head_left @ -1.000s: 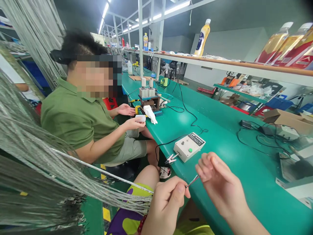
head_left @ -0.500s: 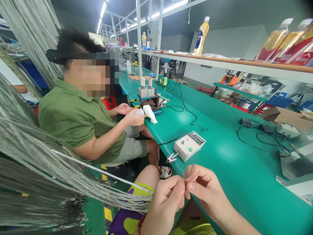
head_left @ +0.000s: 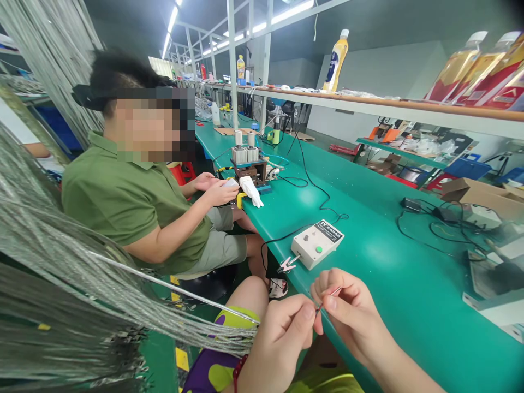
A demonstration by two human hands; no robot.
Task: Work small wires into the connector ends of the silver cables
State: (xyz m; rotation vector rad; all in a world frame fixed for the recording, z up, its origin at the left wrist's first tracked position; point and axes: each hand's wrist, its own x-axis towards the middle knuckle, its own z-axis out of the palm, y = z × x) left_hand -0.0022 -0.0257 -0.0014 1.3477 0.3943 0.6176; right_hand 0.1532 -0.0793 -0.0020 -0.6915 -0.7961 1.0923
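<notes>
While a bundle of grey braided cables [head_left: 135, 289] fills your left side and reaches across to your left forearm, beyond it sits one co-worker [head_left: 126, 202], in a green polo shirt, both hands together at a pale item [head_left: 231, 183], its kind unclear. Next, on the bench: one machine [head_left: 250, 164] with two upright cylinders; against its front, one white glove [head_left: 250, 191], hanging a little toward the bench edge.

Nearest you, one left hand [head_left: 286, 333], yours, red bracelet at the wrist, thumb and forefinger closed on one thin wire [head_left: 336, 292]. Behind, near the bench edge, one white box [head_left: 317, 244], green button, pinkish clip [head_left: 287, 264] at its near side. Wire: between your two hands, above the bench edge, dark at the left, reddish at the right tip. One right hand [head_left: 350, 311], yours, thumb and fingertips pinched on the wire's reddish part.

Above, on the shelf [head_left: 393, 106], one yellow bottle [head_left: 335, 63]. Far right: one black adapter [head_left: 410, 204] among cords; one open cardboard box [head_left: 470, 191].
</notes>
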